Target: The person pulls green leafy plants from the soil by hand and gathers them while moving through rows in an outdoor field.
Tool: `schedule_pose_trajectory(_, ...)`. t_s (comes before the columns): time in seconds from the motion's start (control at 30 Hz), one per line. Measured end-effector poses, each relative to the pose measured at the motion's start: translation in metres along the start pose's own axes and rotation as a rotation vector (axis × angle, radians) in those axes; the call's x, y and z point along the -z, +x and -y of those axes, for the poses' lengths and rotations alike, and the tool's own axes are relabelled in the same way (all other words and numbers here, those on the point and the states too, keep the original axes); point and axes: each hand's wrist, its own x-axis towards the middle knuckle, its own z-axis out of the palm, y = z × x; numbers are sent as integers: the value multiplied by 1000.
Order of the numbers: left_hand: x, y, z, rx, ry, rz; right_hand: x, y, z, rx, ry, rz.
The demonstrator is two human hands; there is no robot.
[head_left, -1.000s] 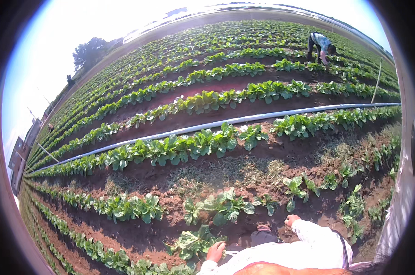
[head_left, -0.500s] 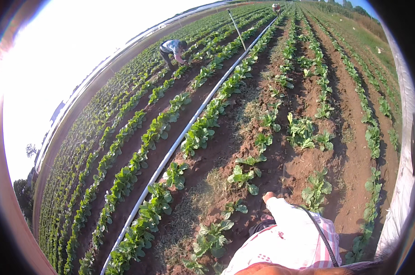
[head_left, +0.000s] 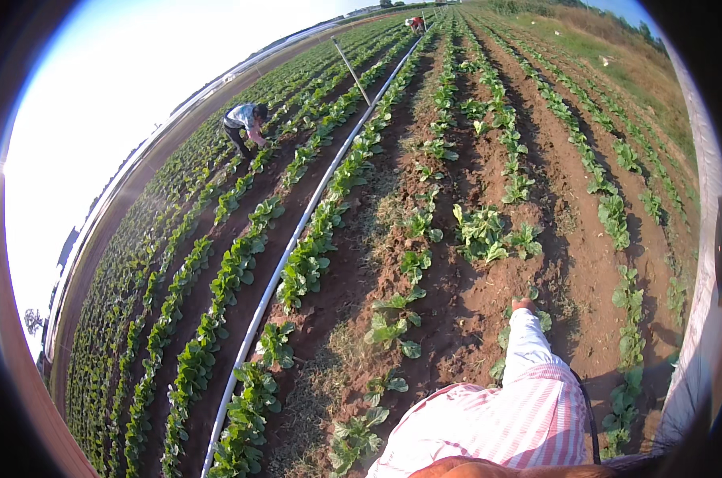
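Observation:
My right hand (head_left: 523, 304) reaches forward at the end of a white sleeve (head_left: 528, 342). It is over a leafy green plant (head_left: 544, 320), whose leaves show on both sides of the wrist and sleeve. The fingers point down and away and are mostly hidden, so whether they grip a leaf cannot be made out. Just ahead of the hand, a fuller leafy plant (head_left: 480, 233) with some pale leaves grows from the brown soil. My left hand is out of sight; pink striped cloth (head_left: 488, 422) fills the bottom of the view.
A long pale pipe (head_left: 275, 280) runs up the field between rows of green plants. Left of it a person (head_left: 244, 126) bends over a row; another person (head_left: 416, 24) is far off. A thin post (head_left: 351, 70) leans beside the pipe. Dry grass (head_left: 329, 354) lies between rows.
My right hand has moved right and forward, from bare soil to the plant. The view has shifted, so pipe and rows sit further left. The person on the left remains bent over.

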Motion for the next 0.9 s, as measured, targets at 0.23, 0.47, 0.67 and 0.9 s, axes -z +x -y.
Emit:
schedule_pose_trajectory(0.23,7,-14,4,-5,36,-57,-146,-134,-12,54,-422,681)
schedule_pose_trajectory(0.47,15,-43,24,-9,50,-151,-180,-227,234,771,-146,911)
schedule_pose_trajectory(0.67,29,-85,40,-72,59,-356,-96,-186,303,945,20,606)
schedule_pose_trajectory(0.9,75,-112,4,-17,126,-710,-93,-82,97,899,-879,705)
